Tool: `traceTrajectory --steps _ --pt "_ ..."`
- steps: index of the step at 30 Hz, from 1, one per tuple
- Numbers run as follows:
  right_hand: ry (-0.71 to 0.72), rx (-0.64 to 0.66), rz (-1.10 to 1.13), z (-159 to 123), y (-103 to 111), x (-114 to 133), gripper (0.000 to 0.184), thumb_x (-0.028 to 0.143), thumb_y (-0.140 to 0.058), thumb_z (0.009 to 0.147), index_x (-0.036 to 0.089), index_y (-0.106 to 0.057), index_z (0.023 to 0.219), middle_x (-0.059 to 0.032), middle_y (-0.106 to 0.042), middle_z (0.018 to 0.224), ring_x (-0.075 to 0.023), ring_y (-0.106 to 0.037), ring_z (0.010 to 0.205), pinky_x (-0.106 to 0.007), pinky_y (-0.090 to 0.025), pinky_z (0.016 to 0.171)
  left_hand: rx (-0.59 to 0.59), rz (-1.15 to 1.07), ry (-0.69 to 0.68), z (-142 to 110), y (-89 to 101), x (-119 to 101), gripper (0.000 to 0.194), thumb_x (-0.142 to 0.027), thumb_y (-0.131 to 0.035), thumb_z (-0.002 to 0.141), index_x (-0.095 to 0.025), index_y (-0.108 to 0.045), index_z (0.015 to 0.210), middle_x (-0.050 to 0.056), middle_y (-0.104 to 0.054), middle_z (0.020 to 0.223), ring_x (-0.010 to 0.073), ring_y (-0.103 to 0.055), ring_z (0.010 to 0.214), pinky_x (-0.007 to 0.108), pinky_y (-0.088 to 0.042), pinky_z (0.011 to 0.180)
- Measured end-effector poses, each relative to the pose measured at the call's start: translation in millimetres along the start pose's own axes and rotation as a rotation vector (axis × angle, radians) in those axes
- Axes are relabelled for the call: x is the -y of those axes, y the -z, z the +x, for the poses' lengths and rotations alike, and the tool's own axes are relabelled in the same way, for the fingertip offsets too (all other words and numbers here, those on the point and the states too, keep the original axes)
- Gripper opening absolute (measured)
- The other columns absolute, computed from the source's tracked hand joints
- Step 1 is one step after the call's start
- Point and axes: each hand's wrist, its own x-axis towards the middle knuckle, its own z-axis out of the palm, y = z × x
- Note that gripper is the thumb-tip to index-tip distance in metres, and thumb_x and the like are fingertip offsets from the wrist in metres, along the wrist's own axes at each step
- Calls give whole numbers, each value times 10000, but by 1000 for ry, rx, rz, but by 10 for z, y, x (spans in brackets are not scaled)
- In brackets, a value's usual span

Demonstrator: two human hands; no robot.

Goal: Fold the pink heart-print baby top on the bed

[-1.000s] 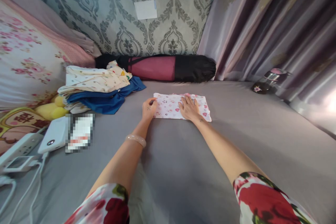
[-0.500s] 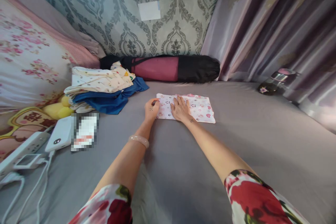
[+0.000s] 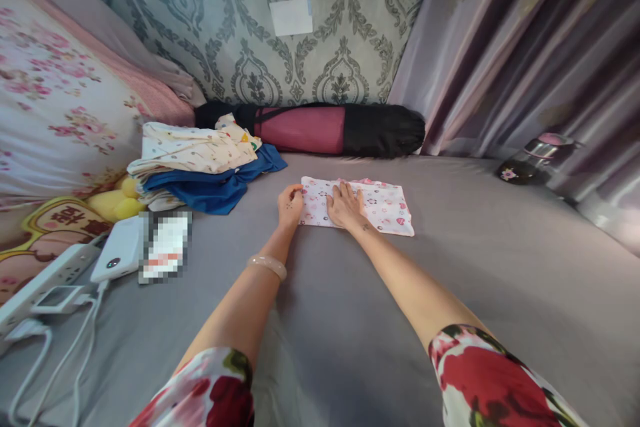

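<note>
A small white cloth [image 3: 380, 205] printed with pink and dark figures lies folded flat on the grey bed sheet [image 3: 350, 307]. My left hand [image 3: 290, 205] is closed and pinches the cloth's left edge. My right hand [image 3: 345, 207] lies flat on the cloth's left part, fingers stretched out and pointing away from me. A pale bangle sits on my left wrist.
A pile of folded clothes [image 3: 200, 160], cream on blue, sits at the left. A black and maroon roll bag [image 3: 325, 128] lies along the wall. A power bank [image 3: 117, 257], a power strip [image 3: 45, 280] and cables lie at the left. A metal flask [image 3: 537, 157] rests by the curtain.
My right hand has slid left across the cloth, from its middle to near my left hand. My left hand has kept its grip on the left edge.
</note>
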Motion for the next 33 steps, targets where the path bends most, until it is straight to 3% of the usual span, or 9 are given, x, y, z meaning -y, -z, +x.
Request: traceTrajectory --steps 6,11,16,22,29,33 --pt "59 -28 34 98 -65 214 541 345 -266 985 61 -393 1428 -166 -353 1518 -288 -243 1415 -523 -109 1137 -15 13 -5 -12 16 -54 290 -142 -441 724 -177 -700 851 38 -698 825 180 -633 778 307 -507 777" --pt "60 -91 37 121 -184 216 541 362 -275 983 81 -401 1427 -160 -388 1499 -276 -260 1407 -501 -101 1139 -27 33 -17 -41 43 -131 290 -128 -421 722 -178 -689 820 44 -699 827 197 -640 867 312 -501 834" --pt "60 -69 38 121 -187 196 548 360 -273 980 74 -398 1430 -158 -378 1506 -277 -256 1406 -507 -104 1138 -50 12 4 -53 61 -168 286 -119 -413 723 -181 -675 820 48 -699 844 209 -634 970 324 -483 907" --pt "58 -41 21 152 -104 289 505 310 -299 966 60 -448 1379 -194 -412 1471 -306 -289 1383 -532 -142 1117 -58 14 5 -28 62 -137 292 -119 -397 726 -172 -661 838 62 -700 899 200 -637 950 328 -473 924" --pt "215 -11 35 312 -138 549 500 273 -246 988 79 -389 1426 -155 -372 1511 -256 -254 1415 -505 -105 1146 -98 -15 5 19 51 -48 290 -163 -391 764 -173 -644 905 71 -690 984 197 -625 990 330 -459 954" --pt "228 53 22 394 -180 603 513 296 -260 982 71 -400 1421 -160 -375 1509 -253 -296 1395 -495 -165 1134 -126 -4 15 39 56 -18 273 -194 -389 791 -185 -636 906 67 -685 998 196 -617 999 328 -458 946"
